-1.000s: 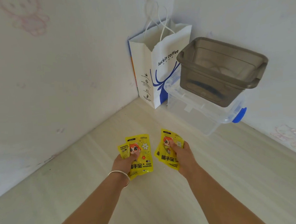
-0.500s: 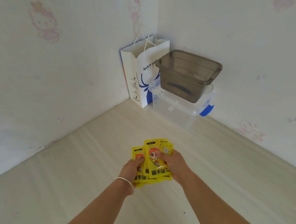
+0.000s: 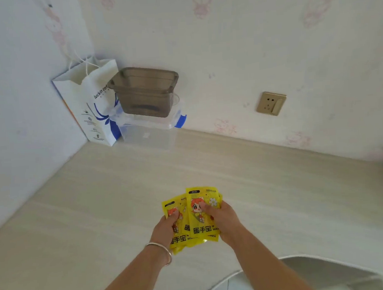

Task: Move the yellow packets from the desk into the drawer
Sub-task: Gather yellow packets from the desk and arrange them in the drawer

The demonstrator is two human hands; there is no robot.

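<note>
1. I have the yellow hand-warmer packets (image 3: pixel 192 219) fanned in one bunch above the pale desk (image 3: pixel 99 196), near its front edge.
2. My left hand (image 3: pixel 166 229) pinches the bunch's left side; my right hand (image 3: pixel 223 219) grips its right, thumb on top.
3. No drawer is clearly in view.
4. The slick, loosely overlapped packets could slide apart and drop during the carry.
</note>
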